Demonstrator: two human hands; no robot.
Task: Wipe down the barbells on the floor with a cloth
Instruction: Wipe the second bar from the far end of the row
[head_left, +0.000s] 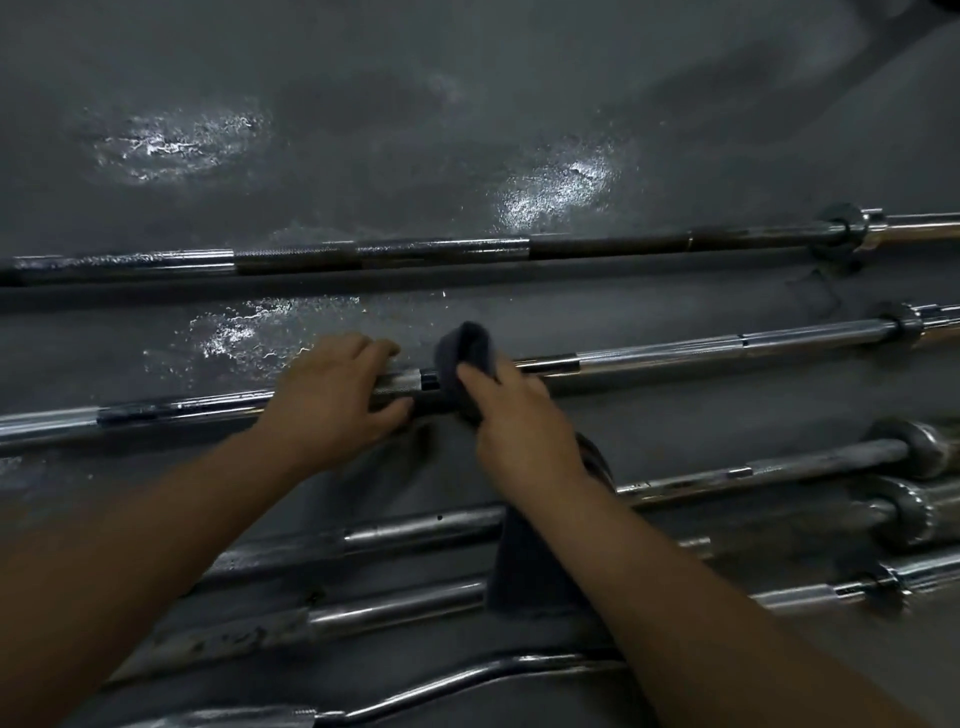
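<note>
On the grey floor, several bars lie side by side, and the work is at the second barbell from the far side. The left hand is wrapped over its shaft, fingers on the far side and thumb on the near side. I judge this is to stop the bar rolling or sliding. Just beside it, the right hand grips a dark cloth folded over the same shaft, so the fabric surrounds the steel rather than brushing only the top. The cloth's loose tail trails back under the right forearm, across the nearer barbells. The farthest barbell lies well apart, beyond a strip of bare floor, and a curved bar lies nearest the person. No brand, label or writing can be read on any bar or collar — the metal shows only knurling and glare.
</note>
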